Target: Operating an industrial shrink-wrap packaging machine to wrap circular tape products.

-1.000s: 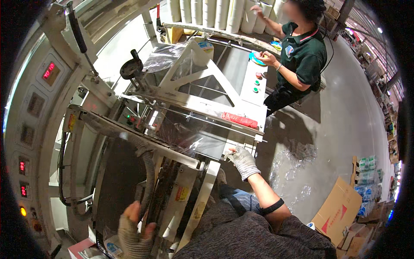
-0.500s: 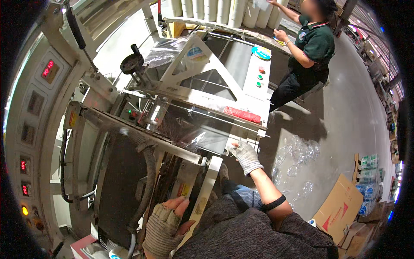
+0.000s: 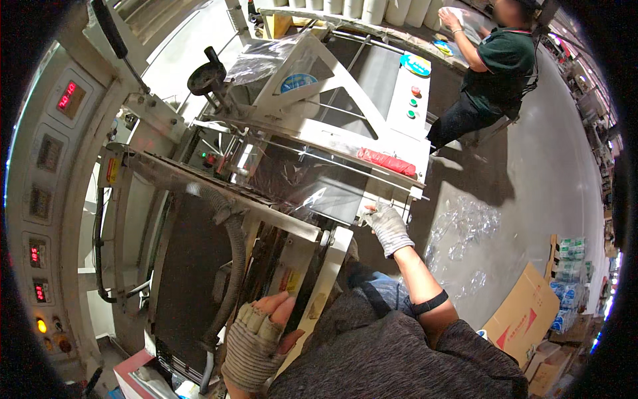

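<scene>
Clear plastic film (image 3: 312,193) lies stretched across the bed of the wrapping machine (image 3: 266,153), and the fingers (image 3: 373,214) of the right hand (image 3: 387,227), in a grey knit glove, pinch its near corner at about 3 o'clock from the picture's centre. The left hand (image 3: 256,342), in a fingerless knit glove at 7 o'clock, has its fingers curled loosely against the cream side panel (image 3: 312,292) of the machine, resting on it rather than clamped round anything. Above the right hand, at 1 o'clock, a red sealing bar (image 3: 387,161) sits on the far edge of the film bed; beyond it stands a white control panel (image 3: 412,100) with coloured buttons. A black handwheel (image 3: 206,76) rises at 11 o'clock, and a corrugated grey hose (image 3: 229,233) runs down the frame at 8 o'clock. A second person in a dark green shirt (image 3: 502,66) works at a counter at 1 o'clock.

Judged from this view, the film is threaded and drawn flat but is being adjusted at its edge; no product lies on the bed, so wrapping proper appears not yet begun. Crumpled film scraps (image 3: 465,233) lie on the floor at 3 o'clock.
</scene>
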Demonstrator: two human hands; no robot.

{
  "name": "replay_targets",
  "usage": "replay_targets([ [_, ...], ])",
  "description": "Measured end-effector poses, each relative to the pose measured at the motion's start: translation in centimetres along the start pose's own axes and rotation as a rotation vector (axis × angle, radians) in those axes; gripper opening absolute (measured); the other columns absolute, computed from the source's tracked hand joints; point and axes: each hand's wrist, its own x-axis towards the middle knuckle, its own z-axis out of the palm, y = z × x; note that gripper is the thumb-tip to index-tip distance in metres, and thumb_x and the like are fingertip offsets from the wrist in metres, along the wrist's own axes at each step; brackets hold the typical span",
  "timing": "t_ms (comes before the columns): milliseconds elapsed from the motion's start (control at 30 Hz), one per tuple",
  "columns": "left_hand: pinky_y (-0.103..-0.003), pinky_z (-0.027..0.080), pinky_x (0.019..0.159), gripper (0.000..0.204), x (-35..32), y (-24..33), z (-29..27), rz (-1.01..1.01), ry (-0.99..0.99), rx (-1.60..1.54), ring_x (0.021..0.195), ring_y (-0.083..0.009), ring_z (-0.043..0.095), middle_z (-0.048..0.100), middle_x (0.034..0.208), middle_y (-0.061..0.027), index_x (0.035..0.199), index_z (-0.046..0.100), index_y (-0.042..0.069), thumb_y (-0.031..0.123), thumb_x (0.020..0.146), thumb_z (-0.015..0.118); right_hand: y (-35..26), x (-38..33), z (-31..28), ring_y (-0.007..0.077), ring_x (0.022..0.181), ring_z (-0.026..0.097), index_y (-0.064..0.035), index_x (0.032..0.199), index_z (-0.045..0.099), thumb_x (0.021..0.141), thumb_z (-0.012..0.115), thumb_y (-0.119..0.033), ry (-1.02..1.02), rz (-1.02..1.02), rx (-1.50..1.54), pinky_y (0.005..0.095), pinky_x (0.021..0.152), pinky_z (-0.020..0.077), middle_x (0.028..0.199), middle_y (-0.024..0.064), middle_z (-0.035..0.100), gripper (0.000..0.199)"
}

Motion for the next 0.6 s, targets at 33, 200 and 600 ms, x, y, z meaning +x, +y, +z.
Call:
replay_targets([
  [33,-0.039,0.044,0.080,0.054,-0.2,-0.2,0.0,-0.008,-0.006,0.000,0.096,-0.0283,0.054,0.053,0.111,-0.0117,0.116,0.048,0.007,0.017,0.068,0.071,-0.3,0.0,0.0,0.0295,0.079,0.060,-0.0048,0.088,0.062,0.076,0.059,-0.026,0.005,-0.020,-0.020,0.0354,0.070,0.0459,0.084,0.0164,0.063,0.024],
  [200,-0.038,0.046,0.076,0.049,-0.9,-1.2,-1.2,-0.093,0.130,-0.002,0.090,-0.0279,0.057,0.056,0.108,-0.0111,0.112,0.052,0.007,0.014,0.067,0.070,-0.5,0.7,0.0,0.0267,0.074,0.060,-0.0045,0.090,0.061,0.078,0.058,-0.025,-0.030,0.067,0.104,0.0339,0.067,0.0449,0.079,0.0152,0.062,0.024],
  [600,-0.039,0.045,0.078,0.047,-2.1,-6.8,-7.4,-0.138,0.160,0.300,0.093,-0.0297,0.057,0.058,0.107,-0.0120,0.113,0.052,0.008,0.008,0.068,0.065,-0.6,2.4,0.8,0.0252,0.075,0.059,-0.0045,0.089,0.061,0.077,0.060,-0.020,-0.052,0.098,0.063,0.0317,0.069,0.0449,0.080,0.0156,0.062,0.020],
])
